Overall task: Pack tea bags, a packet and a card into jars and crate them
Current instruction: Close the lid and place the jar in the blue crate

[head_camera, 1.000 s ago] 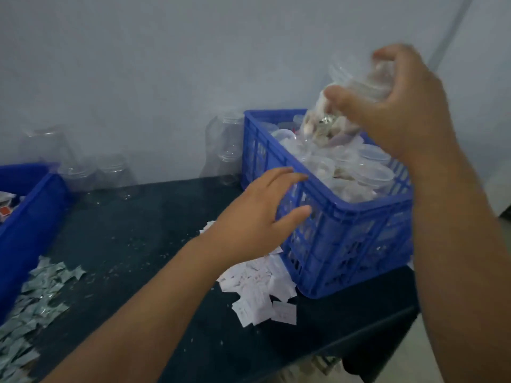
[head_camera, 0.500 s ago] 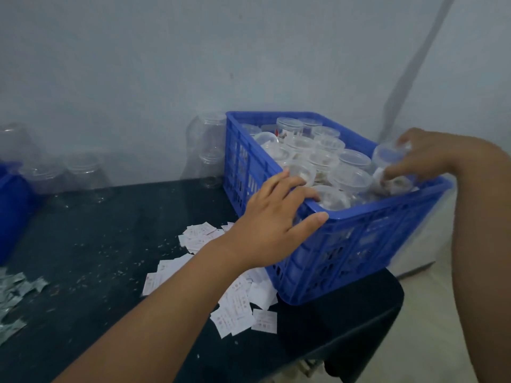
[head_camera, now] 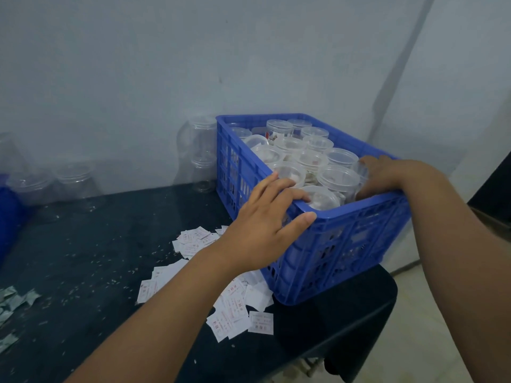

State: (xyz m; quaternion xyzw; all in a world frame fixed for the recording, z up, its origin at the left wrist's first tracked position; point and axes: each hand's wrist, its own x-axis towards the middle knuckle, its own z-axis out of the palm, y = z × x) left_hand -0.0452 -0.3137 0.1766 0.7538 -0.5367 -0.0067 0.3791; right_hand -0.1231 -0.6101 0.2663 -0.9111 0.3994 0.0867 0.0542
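A blue crate point(head_camera: 345, 244) stands at the right end of the dark table, filled with several lidded clear jars point(head_camera: 312, 158). My left hand point(head_camera: 265, 225) grips the crate's near left corner, fingers curled over the rim and thumb on the outside. At the near right corner of the crate, my right hand point(head_camera: 387, 175) reaches in and holds a clear jar point(head_camera: 360, 172); the hand hides most of it. White printed cards point(head_camera: 235, 308) lie in a loose pile on the table, against the crate's front left.
Empty clear jars stand by the wall, stacked ones point(head_camera: 201, 150) left of the crate and others point(head_camera: 72, 183) farther left. Silvery packets point(head_camera: 13, 302) lie at the left edge, below a second blue crate point(head_camera: 8, 217). The table's edge point(head_camera: 381, 308) drops to a pale floor on the right.
My right hand brought the jar down from above the crate into its near right corner. My left hand moved onto the corner rim and closed on it. The view shifted right.
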